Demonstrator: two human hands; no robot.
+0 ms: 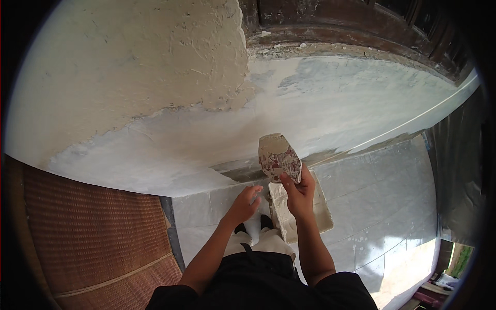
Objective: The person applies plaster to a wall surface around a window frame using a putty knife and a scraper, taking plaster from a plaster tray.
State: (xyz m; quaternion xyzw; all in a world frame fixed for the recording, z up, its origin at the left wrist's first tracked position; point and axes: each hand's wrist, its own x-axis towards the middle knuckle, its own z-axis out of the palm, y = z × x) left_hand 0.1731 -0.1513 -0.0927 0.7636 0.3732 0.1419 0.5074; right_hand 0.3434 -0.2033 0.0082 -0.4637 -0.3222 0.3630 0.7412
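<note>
In my right hand (pixel 298 191) is a flat, tapered board (pixel 280 159), reddish-brown and smeared with pale plaster. My thumb lies on its near edge, with the fingers behind it. The board is raised in front of the wall, its far end coated in beige plaster. Left of it, my left hand (pixel 245 204) hovers with nothing visible in it, its fingers loosely bent and apart. A rectangular tray (pixel 327 214) stands on the floor below my right hand, its inside covered with pale wet plaster. My right hand and forearm hide part of the tray.
Rough beige plaster (pixel 170 62) covers the wall's upper left, above a smoother whitish wall band (pixel 310 98). Dark wood framing (pixel 330 26) is at the upper right. A woven mat (pixel 98 232) lies at left on grey floor tiles (pixel 377 191). Dark sheeting (pixel 460 165) hangs at right.
</note>
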